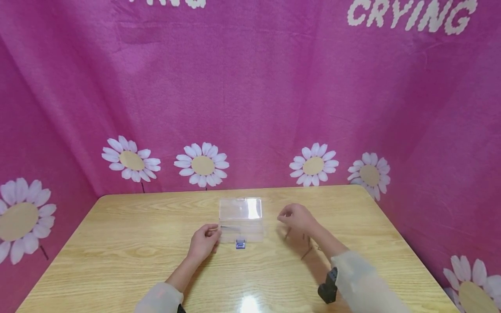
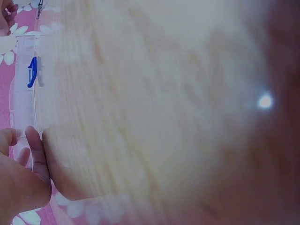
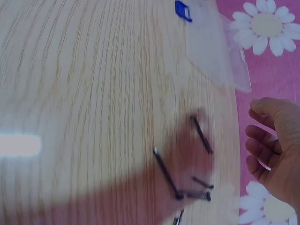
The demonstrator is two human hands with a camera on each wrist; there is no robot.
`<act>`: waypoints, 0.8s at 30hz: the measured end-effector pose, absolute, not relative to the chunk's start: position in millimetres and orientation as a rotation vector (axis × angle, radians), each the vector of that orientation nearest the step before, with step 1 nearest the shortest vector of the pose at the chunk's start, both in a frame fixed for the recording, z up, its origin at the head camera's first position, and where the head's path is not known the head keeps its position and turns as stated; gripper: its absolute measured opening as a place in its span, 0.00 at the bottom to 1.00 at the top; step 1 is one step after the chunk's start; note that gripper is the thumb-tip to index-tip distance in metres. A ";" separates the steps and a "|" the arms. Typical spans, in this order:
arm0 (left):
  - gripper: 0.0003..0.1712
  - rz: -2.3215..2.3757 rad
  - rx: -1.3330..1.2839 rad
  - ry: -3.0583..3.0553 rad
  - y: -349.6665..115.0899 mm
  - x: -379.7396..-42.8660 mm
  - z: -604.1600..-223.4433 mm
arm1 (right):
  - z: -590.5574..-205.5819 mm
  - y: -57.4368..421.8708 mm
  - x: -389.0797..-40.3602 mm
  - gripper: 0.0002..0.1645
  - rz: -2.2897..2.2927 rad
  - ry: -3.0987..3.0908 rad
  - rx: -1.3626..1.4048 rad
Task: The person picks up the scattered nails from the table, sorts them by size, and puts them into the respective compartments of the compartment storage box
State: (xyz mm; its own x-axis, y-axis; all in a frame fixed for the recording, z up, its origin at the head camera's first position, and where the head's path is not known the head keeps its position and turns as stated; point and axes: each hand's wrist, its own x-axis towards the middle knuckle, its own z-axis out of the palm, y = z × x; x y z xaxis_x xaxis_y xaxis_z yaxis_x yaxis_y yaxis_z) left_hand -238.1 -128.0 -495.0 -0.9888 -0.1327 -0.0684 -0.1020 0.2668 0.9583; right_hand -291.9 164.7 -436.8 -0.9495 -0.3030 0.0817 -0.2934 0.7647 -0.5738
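Observation:
A clear plastic box stands near the middle of the table, its transparent lid raised at the back. A blue latch sits on its front. Inside the box lies a thin dark piece, too small to identify. My left hand holds the box's left end between thumb and fingers. My right hand hovers right of the box, fingers loosely curled, with nothing visible between them. Below it, several thin dark metal rods with thicker ends lie loose on the table.
The wooden table ends at a pink curtain printed with white flowers, which hangs behind and at both sides. A bright reflection shows near the table's front. A black device is strapped at the right wrist.

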 end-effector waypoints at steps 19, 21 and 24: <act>0.18 -1.872 0.238 -2.488 -128.0 -238.8 -495.6 | -454.8 224.5 -282.4 0.09 -0.936 2.956 -0.392; 0.18 -1.871 0.238 -2.489 -128.2 -238.7 -496.2 | -458.4 228.3 -280.5 0.08 -0.964 2.937 -0.344; 0.18 -1.874 0.237 -2.486 -128.4 -238.6 -496.7 | -463.9 232.8 -277.6 0.08 -1.008 2.899 -0.272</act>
